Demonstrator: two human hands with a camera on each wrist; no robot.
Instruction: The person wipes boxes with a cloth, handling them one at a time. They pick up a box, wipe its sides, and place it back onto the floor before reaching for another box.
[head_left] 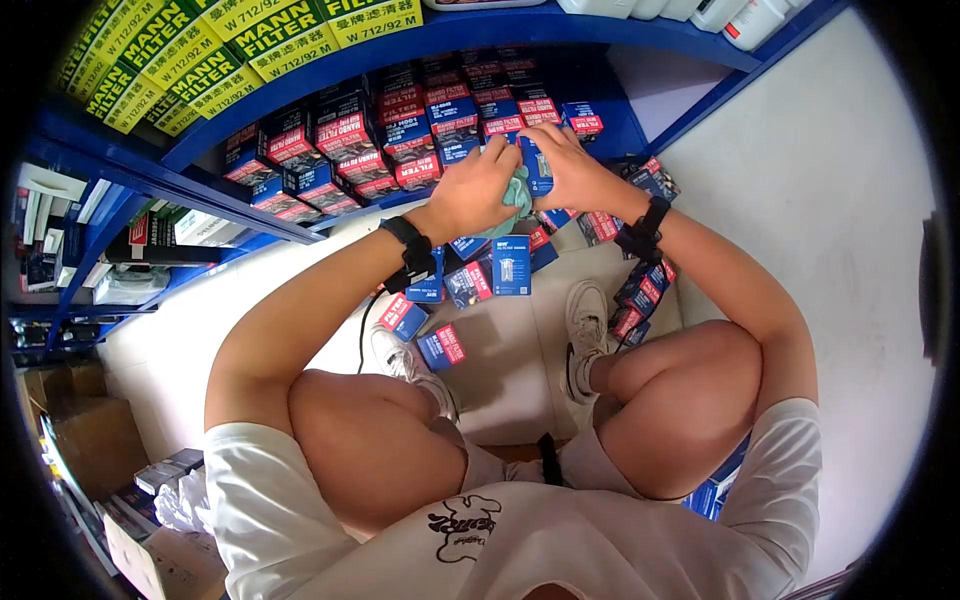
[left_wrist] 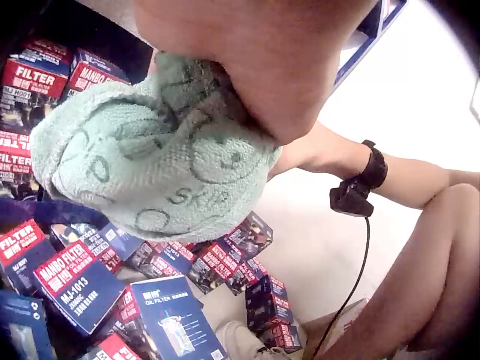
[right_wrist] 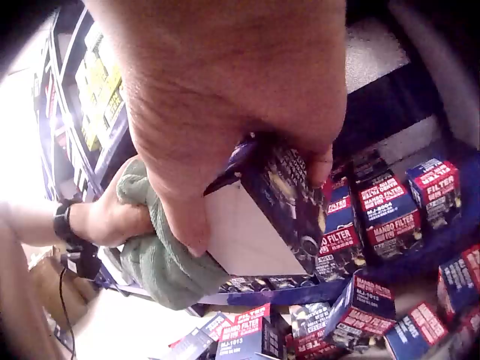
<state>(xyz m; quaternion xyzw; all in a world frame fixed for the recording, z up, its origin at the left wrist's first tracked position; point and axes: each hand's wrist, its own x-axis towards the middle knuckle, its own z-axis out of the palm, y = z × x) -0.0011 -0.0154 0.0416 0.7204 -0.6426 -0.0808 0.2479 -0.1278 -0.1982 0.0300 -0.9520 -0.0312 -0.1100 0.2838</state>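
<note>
My left hand [head_left: 474, 192] grips a pale green towel cloth [left_wrist: 157, 165] with grey printed letters, bunched below the fingers in the left wrist view. In my right hand [head_left: 580, 182] is an oil filter box [right_wrist: 251, 229], held between thumb and fingers, its plain pale face and a dark printed side showing in the right wrist view. The cloth lies right at the box's edge by the right thumb. Both hands are close together in front of the low shelf, above a scatter of similar boxes.
Rows of red and blue filter boxes [head_left: 352, 150] fill the blue lower shelf [head_left: 620, 115]. Yellow filter boxes [head_left: 285, 35] and white jugs [head_left: 752, 22] stand above. On the floor, loose boxes such as a blue one [head_left: 510, 265] lie around the person's shoes [head_left: 585, 325].
</note>
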